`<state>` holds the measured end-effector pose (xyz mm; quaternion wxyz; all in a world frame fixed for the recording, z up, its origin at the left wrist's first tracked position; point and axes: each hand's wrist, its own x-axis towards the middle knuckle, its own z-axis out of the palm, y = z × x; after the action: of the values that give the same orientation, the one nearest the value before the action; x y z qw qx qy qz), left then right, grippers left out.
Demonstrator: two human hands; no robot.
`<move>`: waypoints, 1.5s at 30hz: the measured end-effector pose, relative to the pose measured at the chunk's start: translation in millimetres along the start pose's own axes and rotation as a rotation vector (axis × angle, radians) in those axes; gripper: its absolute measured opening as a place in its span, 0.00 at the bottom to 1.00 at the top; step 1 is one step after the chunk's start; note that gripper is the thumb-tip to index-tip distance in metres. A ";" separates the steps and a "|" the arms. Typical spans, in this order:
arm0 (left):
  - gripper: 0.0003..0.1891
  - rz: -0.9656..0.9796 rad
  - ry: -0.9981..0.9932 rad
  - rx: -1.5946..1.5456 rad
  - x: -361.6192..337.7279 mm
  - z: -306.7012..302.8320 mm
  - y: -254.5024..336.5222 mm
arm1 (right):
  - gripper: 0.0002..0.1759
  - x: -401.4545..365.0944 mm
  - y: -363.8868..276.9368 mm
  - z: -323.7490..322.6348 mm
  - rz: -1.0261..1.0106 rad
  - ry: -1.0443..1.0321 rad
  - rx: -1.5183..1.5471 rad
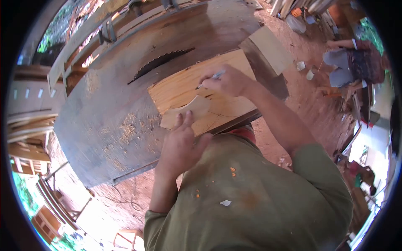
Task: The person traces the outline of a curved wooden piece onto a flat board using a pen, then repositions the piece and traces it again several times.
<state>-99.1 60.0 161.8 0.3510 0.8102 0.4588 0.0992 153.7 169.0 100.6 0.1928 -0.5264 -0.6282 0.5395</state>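
A flat wooden board (234, 67) lies on the metal-topped saw table. On its lower left part rests a thin pale template (197, 108) with a curved upper edge. My left hand (182, 144) presses the template with its fingers stretched out, thumb spread to the side. My right hand (230, 81) grips a pen (217, 75), its tip close to the board just above the template's peak. A curved dark line is drawn on the board to the right of the template.
Beyond the board, a toothed circular saw blade (161, 62) sticks up through the table (104, 100). Sawdust (129, 129) lies scattered at left. Another pale board (270, 50) rests at the table's right end. A person (356, 62) sits at far right; stacked timber stands around.
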 end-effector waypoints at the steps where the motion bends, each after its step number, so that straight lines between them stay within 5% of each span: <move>1: 0.31 -0.060 0.071 -0.053 0.1 0.7 -0.5 | 0.13 -8.5 12.6 9.8 -0.066 0.040 0.027; 4: 0.35 -0.102 0.106 -0.078 -0.7 -1.6 -5.4 | 0.13 -33.2 33.9 20.9 -0.161 0.119 0.071; 6: 0.31 -0.297 0.005 -0.088 2.9 -9.2 4.9 | 0.14 -45.4 33.7 19.0 -0.199 0.141 0.083; 8: 0.31 -0.315 -0.018 -0.032 6.4 -12.5 12.7 | 0.14 -54.8 21.0 6.5 0.000 0.077 -0.119; 11: 0.31 -0.371 -0.029 0.022 10.6 -5.7 11.9 | 0.15 -48.6 37.1 26.6 -0.169 0.220 0.141; 15: 0.30 -0.336 0.104 0.123 14.2 4.1 0.5 | 0.15 -55.3 53.1 24.1 -0.204 0.205 0.061; 17: 0.29 -0.398 0.148 0.073 13.2 9.8 0.2 | 0.14 -83.9 59.1 2.3 -0.100 0.218 0.260; 19: 0.22 -0.267 0.517 0.035 15.9 19.4 0.8 | 0.15 -117.3 73.1 -24.9 -0.127 0.295 0.348; 22: 0.15 -0.080 0.391 0.471 14.2 25.5 -24.0 | 0.17 -168.0 117.0 -56.2 -0.136 0.469 0.556; 25: 0.15 -0.163 0.373 0.234 21.0 24.6 -31.6 | 0.17 -221.8 159.9 -86.4 -0.043 0.578 0.535; 27: 0.15 -0.079 0.480 0.293 30.7 21.2 -37.7 | 0.15 -248.9 185.4 -103.8 -0.062 0.614 0.322; 31: 0.15 0.053 0.736 0.302 68.0 10.4 -0.1 | 0.15 -247.6 194.8 -120.5 -0.178 0.865 0.475; 34: 0.15 0.080 0.785 0.221 94.6 11.8 37.4 | 0.15 -226.3 172.4 -140.4 -0.261 0.889 0.472; 39: 0.13 0.074 0.453 0.151 128.6 72.0 21.7 | 0.15 -191.6 150.2 -165.9 -0.375 0.842 0.347; 45: 0.15 0.016 0.690 0.059 98.6 87.5 -9.0 | 0.15 -170.6 132.2 -144.5 -0.329 0.669 0.361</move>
<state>-7.7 101.4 75.7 0.1509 0.7423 0.5467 0.3567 394.1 71.2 89.4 0.5592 -0.5229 -0.5022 0.4021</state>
